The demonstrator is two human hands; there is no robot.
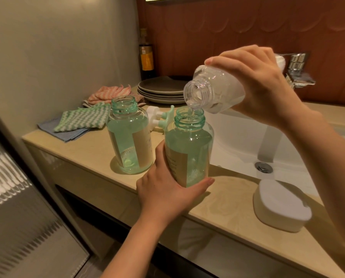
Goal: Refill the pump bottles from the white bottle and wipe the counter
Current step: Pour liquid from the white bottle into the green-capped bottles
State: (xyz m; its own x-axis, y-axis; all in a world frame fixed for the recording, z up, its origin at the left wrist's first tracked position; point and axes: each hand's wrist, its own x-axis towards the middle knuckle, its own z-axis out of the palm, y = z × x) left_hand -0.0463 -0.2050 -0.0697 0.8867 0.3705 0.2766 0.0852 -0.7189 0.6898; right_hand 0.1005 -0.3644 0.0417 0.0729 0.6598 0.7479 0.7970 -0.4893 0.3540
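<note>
Beige counter (99, 149), green bottle (130, 137), cloths (83, 119), plates (161, 91), tub (281, 205)

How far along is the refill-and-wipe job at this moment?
Done: both pump heads are off; the far pump bottle looks largely full. In hand: the right hand tips the white bottle into the near pump bottle, gripped by the left hand. Left: refit them, wipe the counter; the cloths lie untouched.

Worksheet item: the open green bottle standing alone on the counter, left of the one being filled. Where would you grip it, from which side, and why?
Grip the free green bottle round its wide cylindrical body, below the shoulder, coming from the near edge of the counter. It stands upright, uncapped and part full, so a side wrap keeps it level. The held bottle is close on its right.
</note>
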